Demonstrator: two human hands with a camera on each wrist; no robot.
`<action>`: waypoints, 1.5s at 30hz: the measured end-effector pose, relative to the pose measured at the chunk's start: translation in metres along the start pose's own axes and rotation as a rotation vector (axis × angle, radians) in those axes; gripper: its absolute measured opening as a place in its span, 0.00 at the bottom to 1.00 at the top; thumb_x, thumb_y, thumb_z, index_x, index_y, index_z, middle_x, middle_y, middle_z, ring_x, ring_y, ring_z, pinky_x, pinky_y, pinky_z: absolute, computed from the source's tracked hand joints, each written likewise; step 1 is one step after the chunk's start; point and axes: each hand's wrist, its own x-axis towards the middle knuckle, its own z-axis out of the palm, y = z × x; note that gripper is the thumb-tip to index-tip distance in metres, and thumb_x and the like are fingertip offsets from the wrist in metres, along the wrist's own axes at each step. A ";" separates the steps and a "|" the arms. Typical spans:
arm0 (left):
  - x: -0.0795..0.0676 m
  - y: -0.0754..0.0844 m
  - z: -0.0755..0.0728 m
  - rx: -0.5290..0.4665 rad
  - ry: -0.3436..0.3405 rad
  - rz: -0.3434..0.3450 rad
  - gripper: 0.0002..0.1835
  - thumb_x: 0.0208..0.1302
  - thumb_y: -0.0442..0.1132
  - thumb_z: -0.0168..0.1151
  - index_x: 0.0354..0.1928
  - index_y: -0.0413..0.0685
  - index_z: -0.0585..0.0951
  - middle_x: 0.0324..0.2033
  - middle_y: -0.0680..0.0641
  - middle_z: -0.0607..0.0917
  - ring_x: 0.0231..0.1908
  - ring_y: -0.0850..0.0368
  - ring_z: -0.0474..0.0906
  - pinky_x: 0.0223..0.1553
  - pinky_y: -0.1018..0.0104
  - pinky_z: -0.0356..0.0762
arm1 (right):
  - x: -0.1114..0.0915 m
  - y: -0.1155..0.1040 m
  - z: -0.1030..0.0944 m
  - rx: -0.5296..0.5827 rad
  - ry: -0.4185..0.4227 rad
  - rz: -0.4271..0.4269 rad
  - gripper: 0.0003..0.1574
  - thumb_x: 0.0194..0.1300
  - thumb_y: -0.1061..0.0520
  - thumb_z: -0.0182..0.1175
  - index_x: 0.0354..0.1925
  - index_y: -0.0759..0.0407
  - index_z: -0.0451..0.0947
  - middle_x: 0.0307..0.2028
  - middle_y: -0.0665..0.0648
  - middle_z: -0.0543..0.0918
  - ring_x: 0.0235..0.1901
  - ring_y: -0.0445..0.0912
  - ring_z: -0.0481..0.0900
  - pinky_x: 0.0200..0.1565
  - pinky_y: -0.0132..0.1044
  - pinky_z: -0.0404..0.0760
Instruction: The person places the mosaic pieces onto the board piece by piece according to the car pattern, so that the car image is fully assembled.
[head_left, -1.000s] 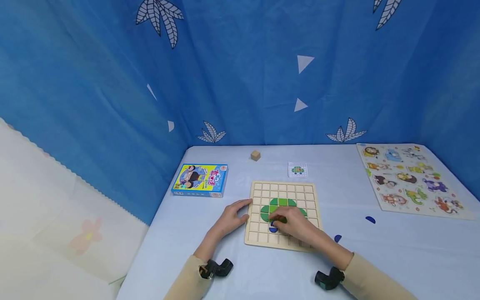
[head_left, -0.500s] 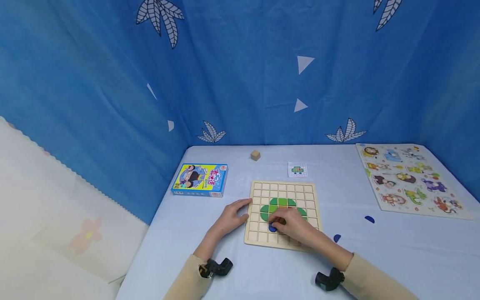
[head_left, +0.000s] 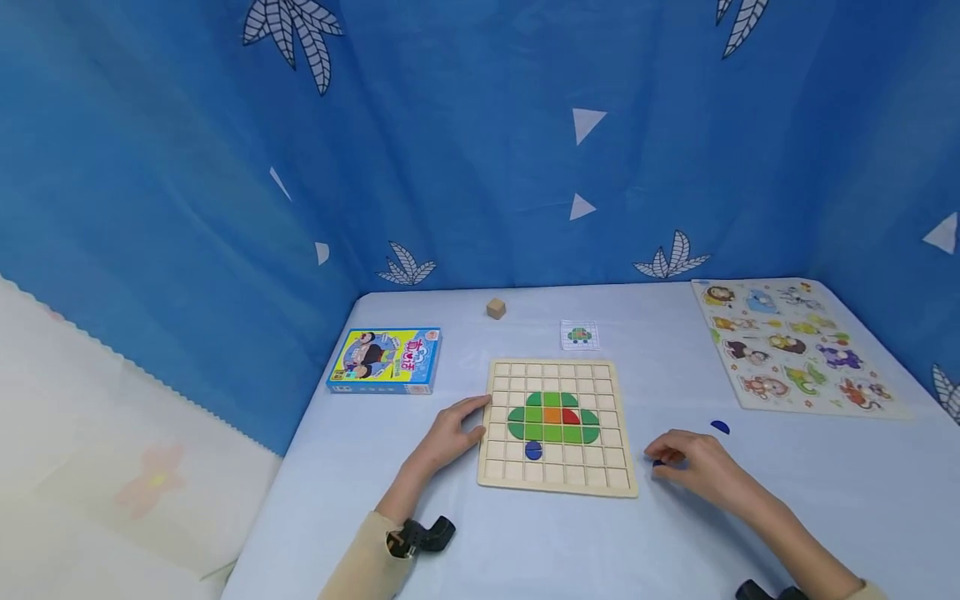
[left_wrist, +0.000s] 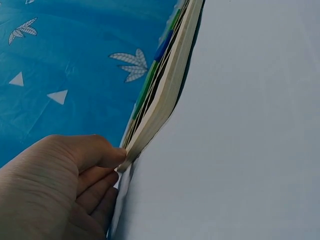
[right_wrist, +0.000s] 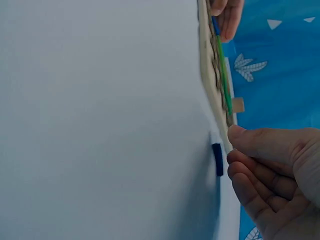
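Observation:
A wooden grid board (head_left: pixel 592 477) bears green tiles (head_left: pixel 533 432), an orange square (head_left: pixel 552 415) and a red piece (head_left: pixel 571 416). Below them, two blue half-circle pieces (head_left: pixel 533 451) make a full disc. My left hand (head_left: pixel 447 435) touches the board's left edge with its fingertips; its thumb (left_wrist: pixel 107 154) rests at the wooden rim in the left wrist view. Right of the board, my right hand (head_left: pixel 697 467) hovers with fingers loosely bent over a loose blue half-circle (right_wrist: pixel 217 159) on the table, fingertips close beside it. Another blue half-circle (head_left: pixel 720 427) lies farther right.
Behind the board lies a small pattern card (head_left: pixel 580 335), with a wooden cube (head_left: pixel 496 309) farther back. A blue and yellow box (head_left: pixel 385 361) is at the left. An animal puzzle board (head_left: pixel 798 350) occupies the back right, before a blue curtain (head_left: pixel 480 167).
My right hand has left the board and moved right to the loose blue half-circle. The second blue half-circle now sits on the board. My left hand keeps its place; the head view shifted slightly.

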 end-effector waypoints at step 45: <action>-0.004 0.000 -0.001 -0.016 0.006 0.022 0.28 0.63 0.34 0.60 0.66 0.46 0.70 0.63 0.47 0.70 0.65 0.51 0.62 0.65 0.56 0.61 | 0.038 -0.043 0.043 0.108 0.021 -0.208 0.14 0.53 0.67 0.68 0.40 0.58 0.83 0.36 0.48 0.82 0.32 0.37 0.78 0.34 0.32 0.82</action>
